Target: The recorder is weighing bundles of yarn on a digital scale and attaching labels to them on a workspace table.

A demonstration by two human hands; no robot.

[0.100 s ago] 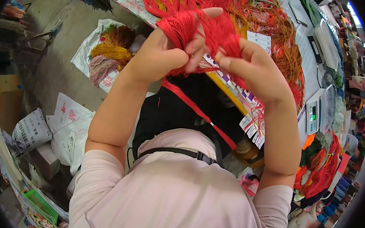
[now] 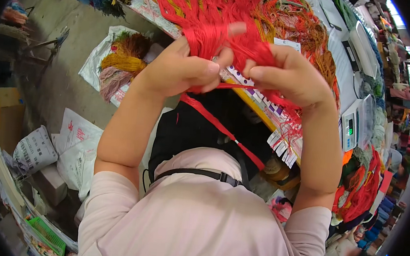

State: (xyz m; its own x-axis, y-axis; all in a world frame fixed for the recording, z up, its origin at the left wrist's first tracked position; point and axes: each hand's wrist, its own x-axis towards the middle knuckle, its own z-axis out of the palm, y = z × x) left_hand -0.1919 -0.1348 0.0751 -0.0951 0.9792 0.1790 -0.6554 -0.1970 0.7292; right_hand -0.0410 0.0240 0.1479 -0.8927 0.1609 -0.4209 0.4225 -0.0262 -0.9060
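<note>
Red thread (image 2: 207,38) is looped over my left hand (image 2: 190,69), whose fingers are bent round the strands. My right hand (image 2: 291,77) pinches another part of the same red skein, thumb against the curled fingers. Between the two hands the strands stretch over the table's near edge, partly blurred. Below them a narrow red thread bundle (image 2: 210,118) with a small white band slants across my dark lap. Beyond my hands, more red skeins (image 2: 176,3) lie heaped on the table.
Orange and brown thread (image 2: 313,40) covers the table's right part. A digital scale (image 2: 350,131) stands at its right side. White paper tags (image 2: 283,148) hang by the yellow table edge (image 2: 259,110). At left are yarn bundles (image 2: 123,66) on a white sack, white bags (image 2: 76,142) and a cardboard box (image 2: 6,112).
Both hands have come slightly lower, toward me, and the right has shifted a little to the right. The red strands between them have moved along, still held.
</note>
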